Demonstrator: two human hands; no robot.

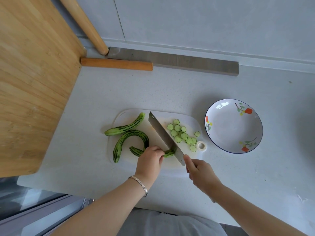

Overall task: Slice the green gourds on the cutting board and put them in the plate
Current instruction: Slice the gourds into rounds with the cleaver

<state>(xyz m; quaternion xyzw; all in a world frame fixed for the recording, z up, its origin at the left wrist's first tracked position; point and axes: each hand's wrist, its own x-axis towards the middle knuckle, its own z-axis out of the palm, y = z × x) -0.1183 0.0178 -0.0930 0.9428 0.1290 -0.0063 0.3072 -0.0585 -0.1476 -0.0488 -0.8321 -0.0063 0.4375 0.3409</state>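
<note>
**Blade working close to the holding fingers**

The left hand (150,157) is curled over a striped green gourd (168,153) near the front of the white cutting board (192,121), its fingers bent round it and pressing it down. The right hand (199,172) is closed tight round the handle of a broad knife (163,135), whose edge is down in the gourd just beside the left fingertips.

That closeness is the main risk. The gourd is curved and ridged, so it could roll or skid under the downward push, and the blade would then meet a fingertip. The hand must also back away along the gourd before each cut, and a late retreat is the likeliest cause of a nick.

A heap of cut slices (182,135) lies on the plate side of the blade. 1 slice sits just beside a small white roll (201,145) at the board's edge. A sweep of the blade could push slices onto the bench (170,92) or carry the roll along with them.

The plate (233,125) stands apart from the board and holds nothing yet, so rounds could spill in the gap during transfer. 2 whole gourds (126,127) lie on the board's left, 1 with its tip past the edge, where a knock could send it off.
</note>
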